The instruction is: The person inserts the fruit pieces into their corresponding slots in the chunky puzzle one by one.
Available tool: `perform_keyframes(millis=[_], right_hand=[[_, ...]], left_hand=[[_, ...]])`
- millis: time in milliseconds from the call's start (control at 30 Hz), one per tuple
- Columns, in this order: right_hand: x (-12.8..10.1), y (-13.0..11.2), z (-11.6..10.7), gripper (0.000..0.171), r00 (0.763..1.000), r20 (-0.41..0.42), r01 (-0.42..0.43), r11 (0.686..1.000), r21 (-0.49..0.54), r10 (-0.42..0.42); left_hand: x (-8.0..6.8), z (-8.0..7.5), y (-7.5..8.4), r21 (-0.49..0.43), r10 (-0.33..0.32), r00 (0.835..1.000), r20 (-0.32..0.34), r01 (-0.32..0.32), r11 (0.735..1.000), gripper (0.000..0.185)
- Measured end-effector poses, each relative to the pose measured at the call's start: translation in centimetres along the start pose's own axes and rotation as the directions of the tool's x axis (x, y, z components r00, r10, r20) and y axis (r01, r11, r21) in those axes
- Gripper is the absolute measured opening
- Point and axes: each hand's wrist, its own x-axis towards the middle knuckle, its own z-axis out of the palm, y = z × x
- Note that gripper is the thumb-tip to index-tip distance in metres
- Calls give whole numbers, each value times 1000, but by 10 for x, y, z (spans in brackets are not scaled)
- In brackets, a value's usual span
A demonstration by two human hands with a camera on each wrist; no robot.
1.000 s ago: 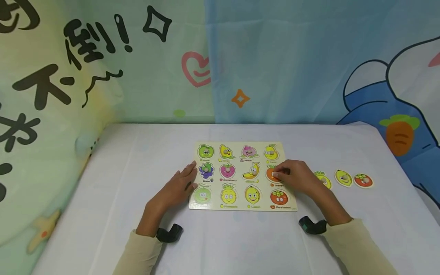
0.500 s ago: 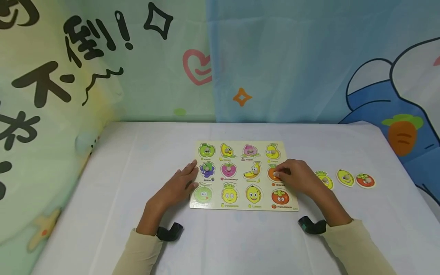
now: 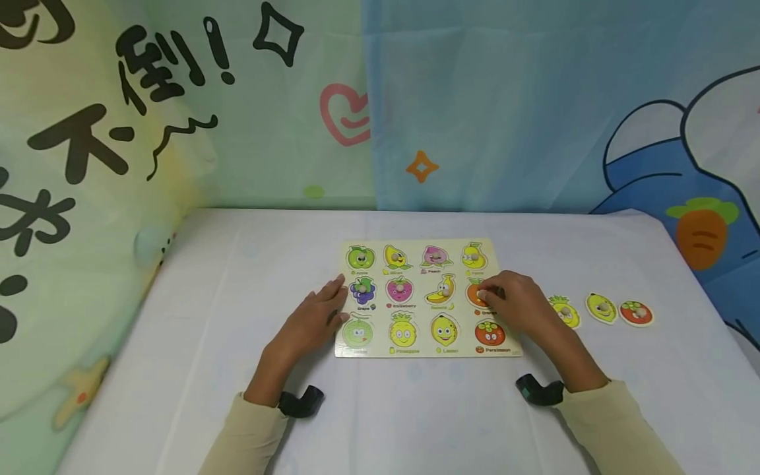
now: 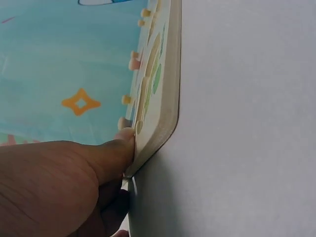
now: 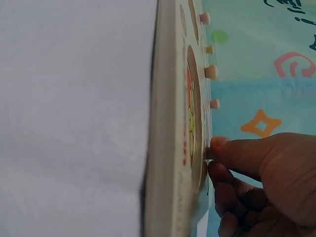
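Right hand [image 3: 515,305] pinches one orange piece [image 3: 477,294]; three pieces [image 3: 602,308] lie loose.

Looking like a children's play corner: cartoon-printed curtains [image 3: 534,112] hanging behind, a white-clothed counter [image 3: 196,297] carrying a wooden fruit puzzle board [image 3: 424,297] and loose fruit pieces [image 3: 602,308].

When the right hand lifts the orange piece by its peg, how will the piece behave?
The orange piece looks like a flat, stiff cutout, so it should not bend. It is thin, so probably light. The right hand pinches only its small peg, so the piece may swing or turn. The left hand presses the board edge, so the board should stay put.
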Motion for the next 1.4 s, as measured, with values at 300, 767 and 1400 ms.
perform_keyframes(millis=[300,767,1400], right_hand=[[-12,12,-12,24,996,-84,37,999,28,-35],[-36,50,-24,22,978,-207,-35,999,1,35],[-33,44,-27,17,997,-53,-59,995,-83,55]], left_hand=[[2,0,1,3,8,1000,5,-8,1000,58],[2,-7,1,13,13,1000,12,-13,1000,58],[-1,-6,-3,24,29,998,51,-30,999,57]])
